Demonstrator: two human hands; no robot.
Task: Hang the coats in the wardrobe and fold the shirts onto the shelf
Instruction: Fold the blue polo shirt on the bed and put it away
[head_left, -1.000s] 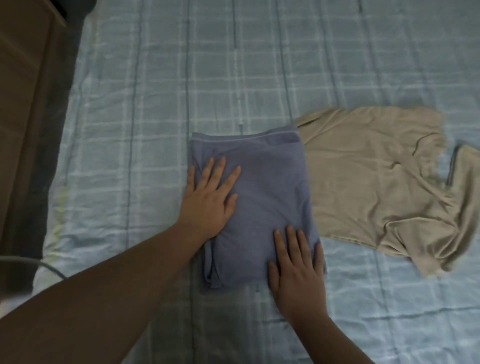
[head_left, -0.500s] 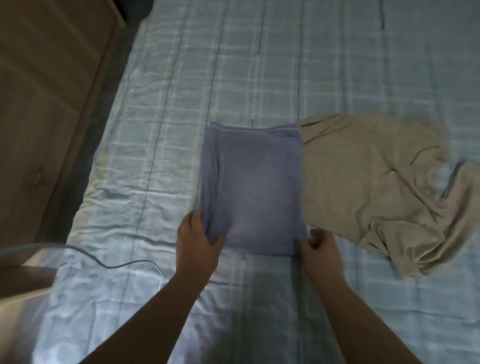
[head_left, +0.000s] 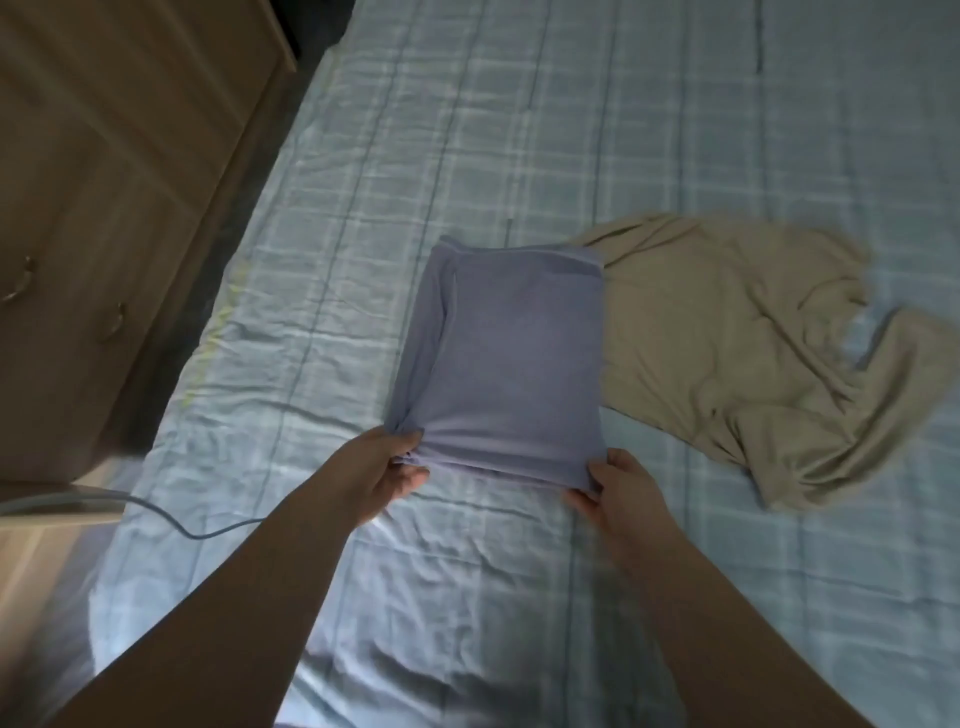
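- I see the folded lavender shirt (head_left: 511, 358) lying on the bed, a neat rectangle straight ahead of both hands, with its near edge raised slightly off the sheet where the hands hold it.
- Its far edge shows a pale hem band and rests flat on the bed; its left side has a soft rolled fold running front to back.
- The beige shirt (head_left: 737, 343) lies unfolded and rumpled just to the right of the lavender one, its left edge touching or tucked slightly under the lavender shirt's right side; I cannot tell which.
- Both shirts rest on a light blue plaid bedsheet (head_left: 467, 130), which is wrinkled, more so toward the near end.
- To the left of the bed stands a wooden cabinet (head_left: 104, 182) with two curved metal handles (head_left: 111, 325) on its front, a dark gap between it and the mattress.
- A thin grey cable (head_left: 171, 519) trails from the lower left across the near corner of the sheet.
- My left hand (head_left: 374, 473) grips the near left corner of the lavender shirt, thumb on top and fingers curled beneath, bunching the fabric a little.
- My right hand (head_left: 621, 493) pinches the near right corner, thumb over the edge and fingers under it.
- Both forearms reach in from the bottom of the view, bare.
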